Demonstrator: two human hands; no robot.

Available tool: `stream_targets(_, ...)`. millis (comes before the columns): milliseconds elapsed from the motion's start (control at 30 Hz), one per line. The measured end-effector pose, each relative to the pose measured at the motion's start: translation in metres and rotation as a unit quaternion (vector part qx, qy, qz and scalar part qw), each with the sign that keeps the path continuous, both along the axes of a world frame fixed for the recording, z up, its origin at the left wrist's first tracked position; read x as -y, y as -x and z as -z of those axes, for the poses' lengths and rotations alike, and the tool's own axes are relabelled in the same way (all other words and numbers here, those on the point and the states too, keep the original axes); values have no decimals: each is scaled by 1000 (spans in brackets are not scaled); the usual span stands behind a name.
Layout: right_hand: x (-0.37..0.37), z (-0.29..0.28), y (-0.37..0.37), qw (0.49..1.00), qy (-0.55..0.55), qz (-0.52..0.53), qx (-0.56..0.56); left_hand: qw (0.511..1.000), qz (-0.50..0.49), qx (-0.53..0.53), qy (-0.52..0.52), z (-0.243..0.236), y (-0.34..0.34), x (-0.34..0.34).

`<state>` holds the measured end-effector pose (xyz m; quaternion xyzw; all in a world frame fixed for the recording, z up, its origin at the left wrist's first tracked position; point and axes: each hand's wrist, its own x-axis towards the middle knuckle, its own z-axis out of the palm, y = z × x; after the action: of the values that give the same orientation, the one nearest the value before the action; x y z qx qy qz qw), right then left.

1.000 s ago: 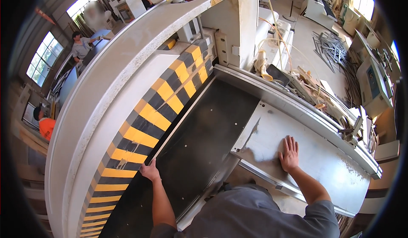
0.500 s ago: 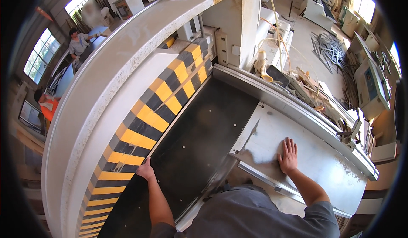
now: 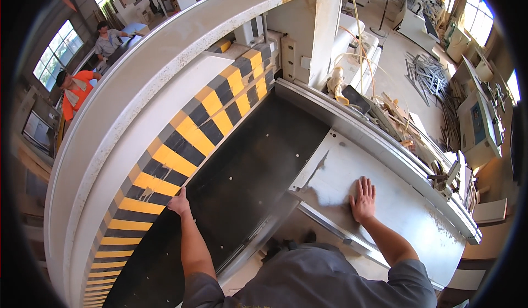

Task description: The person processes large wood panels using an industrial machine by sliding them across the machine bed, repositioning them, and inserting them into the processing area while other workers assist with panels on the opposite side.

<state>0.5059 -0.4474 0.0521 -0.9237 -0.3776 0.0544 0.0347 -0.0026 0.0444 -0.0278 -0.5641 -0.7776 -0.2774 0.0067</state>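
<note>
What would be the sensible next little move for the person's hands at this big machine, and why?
Probably drawing the left hand back from the yellow-and-black striped guard. Its fingers sit right at the guard's lower edge, over the dark machine bed, while the right hand lies flat on the grey metal sheet, steadying it.

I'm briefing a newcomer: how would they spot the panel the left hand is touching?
Start at the big pale machine housing arching over the dark bed. Along its lower edge runs the guard panel, where the left hand rests. It alone carries yellow and black stripes.
</note>
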Motion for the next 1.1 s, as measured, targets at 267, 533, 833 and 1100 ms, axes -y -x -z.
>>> stream_targets(267,-3,-3,2,1000,-26,-17,3,978,144,132,-76,-10,19,11)
stream_targets(533,19,17,-3,996,-82,-16,0,908,153,381,-80,4,-7,55)
stream_targets(833,19,12,-2,995,-99,-21,-5,852,198,485,-7,-25,9,80)
stream_targets(1100,22,19,-4,991,-134,-15,-16,911,403,78,-46,-50,-60,241)
